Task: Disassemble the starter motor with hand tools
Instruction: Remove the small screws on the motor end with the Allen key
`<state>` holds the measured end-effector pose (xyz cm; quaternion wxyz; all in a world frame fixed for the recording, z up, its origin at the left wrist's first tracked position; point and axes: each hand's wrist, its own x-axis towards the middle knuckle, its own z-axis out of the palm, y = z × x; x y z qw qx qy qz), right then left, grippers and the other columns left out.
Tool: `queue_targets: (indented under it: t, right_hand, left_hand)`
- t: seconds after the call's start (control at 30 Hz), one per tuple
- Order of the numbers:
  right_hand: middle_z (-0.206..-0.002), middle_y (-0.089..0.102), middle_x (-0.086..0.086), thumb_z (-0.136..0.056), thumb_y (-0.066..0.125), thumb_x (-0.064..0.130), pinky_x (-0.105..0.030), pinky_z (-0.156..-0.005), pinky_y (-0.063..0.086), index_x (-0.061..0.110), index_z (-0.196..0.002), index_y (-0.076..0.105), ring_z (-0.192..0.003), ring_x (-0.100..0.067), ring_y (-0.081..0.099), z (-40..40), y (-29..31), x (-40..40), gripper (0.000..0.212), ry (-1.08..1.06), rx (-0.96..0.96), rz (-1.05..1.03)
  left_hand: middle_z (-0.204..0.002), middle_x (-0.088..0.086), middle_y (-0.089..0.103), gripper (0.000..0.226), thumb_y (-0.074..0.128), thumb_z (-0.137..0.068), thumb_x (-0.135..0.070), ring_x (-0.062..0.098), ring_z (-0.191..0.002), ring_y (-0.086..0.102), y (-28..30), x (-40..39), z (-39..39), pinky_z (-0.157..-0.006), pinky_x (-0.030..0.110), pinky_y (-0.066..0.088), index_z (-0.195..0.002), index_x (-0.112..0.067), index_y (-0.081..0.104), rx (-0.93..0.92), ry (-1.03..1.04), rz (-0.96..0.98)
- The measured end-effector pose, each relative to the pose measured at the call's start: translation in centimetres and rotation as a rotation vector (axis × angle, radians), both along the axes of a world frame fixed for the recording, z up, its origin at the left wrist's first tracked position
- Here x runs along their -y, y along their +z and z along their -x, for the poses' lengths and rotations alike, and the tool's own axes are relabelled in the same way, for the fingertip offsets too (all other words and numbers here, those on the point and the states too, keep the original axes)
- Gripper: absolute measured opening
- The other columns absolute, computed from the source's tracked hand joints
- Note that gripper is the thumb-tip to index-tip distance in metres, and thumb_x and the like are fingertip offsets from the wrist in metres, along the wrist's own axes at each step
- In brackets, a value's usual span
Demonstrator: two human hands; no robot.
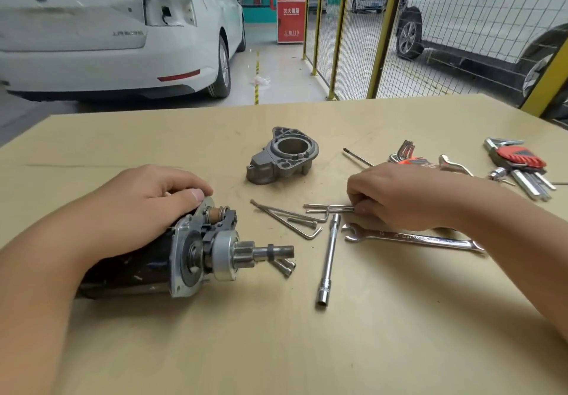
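Now, left hand: the left hand (144, 207) is lying over the top of the starter motor (184, 253), fingers curled round its dark body and thumb pressing on the edge of the metal flange.
Right hand: the right hand (396, 194) is pinching the ends of two thin metal rods (329, 208) with curled fingertips, the rods lying flat and pointing toward the left hand.
Starter motor: it is lying on its side on the table (399, 333) under the left hand, its gear and shaft sticking out toward the right hand.
Bolts: two short bolts (285, 265) are lying just below the shaft tip, touching each other.
Housing: the grey cast housing (282, 156) is sitting apart from the motor, beyond the gap between the two hands, its round opening facing up.
Hex keys: loose bent hex keys (292, 219) are lying between the hands, just beside the rods.
Socket bar: a long socket bar (329, 259) is lying nearer the person than the right hand's fingers, its top end close to the rods.
Wrench: an open-ended wrench (408, 238) is passing under the right wrist.
Key sets: two folding key sets with red holders are lying beyond the right hand, one (405, 156) near the knuckles, the other (522, 164) farther out to the right.
Screwdriver: a thin shaft (356, 156) is showing beyond the right hand's knuckles, its handle hidden.
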<state>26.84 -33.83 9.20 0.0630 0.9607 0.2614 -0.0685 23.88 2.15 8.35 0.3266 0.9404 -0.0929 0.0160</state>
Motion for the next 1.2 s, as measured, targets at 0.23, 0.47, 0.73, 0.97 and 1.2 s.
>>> queue_targets:
  t: [0.23,0.47,0.73,0.97,1.2]
  right_hand:
    - [-0.078,0.060,0.002,-0.086,0.055,0.039,-0.033,-0.058,0.052,0.019,-0.078,0.056,-0.070,-0.025,0.062,0.3,0.1,-0.1,0.022,0.006,0.145,0.143]
    - [-0.073,0.059,0.001,-0.067,0.060,0.034,-0.031,-0.051,0.049,0.018,-0.068,0.056,-0.065,-0.022,0.061,-0.4,0.1,-0.1,0.016,-0.097,0.041,0.083]
    - [-0.072,0.060,0.010,-0.079,0.069,0.026,-0.029,-0.058,0.044,0.032,-0.076,0.060,-0.071,-0.005,0.056,-0.8,-0.1,1.9,0.011,-0.076,0.023,-0.284]
    - [-0.073,0.060,0.015,-0.084,0.078,0.036,-0.016,-0.057,0.040,0.047,-0.100,0.058,-0.061,-0.003,0.054,-1.0,-0.3,2.8,0.028,-0.025,-0.070,-0.582]
    - [-0.067,0.054,0.003,-0.082,0.082,0.026,-0.025,-0.058,0.040,0.041,-0.096,0.063,-0.057,-0.006,0.048,-0.8,-0.4,2.6,0.028,-0.021,-0.056,-0.706]
  left_hand:
    - [-0.092,-0.038,0.070,0.020,0.059,-0.099,-0.040,-0.011,-0.089,0.065,0.2,0.1,0.2,-0.081,0.022,0.044,-0.102,-0.049,0.076,-0.021,0.024,-0.005]
    - [-0.091,-0.041,0.068,0.020,0.059,-0.101,-0.037,-0.021,-0.087,0.060,0.4,0.3,0.4,-0.078,0.019,0.042,-0.103,-0.042,0.078,-0.034,0.051,-0.007]
    - [-0.094,-0.037,0.070,0.020,0.059,-0.102,-0.034,-0.015,-0.090,0.063,0.5,0.5,0.5,-0.080,0.020,0.043,-0.104,-0.039,0.078,-0.041,0.047,-0.011]
    - [-0.098,-0.031,0.073,0.020,0.060,-0.101,-0.035,-0.008,-0.094,0.066,0.6,0.6,0.5,-0.086,0.024,0.047,-0.102,-0.042,0.078,-0.050,0.055,0.002]
    - [-0.096,-0.032,0.073,0.021,0.059,-0.102,-0.034,-0.012,-0.089,0.065,0.8,0.7,0.6,-0.083,0.025,0.046,-0.103,-0.041,0.079,-0.056,0.042,0.004]
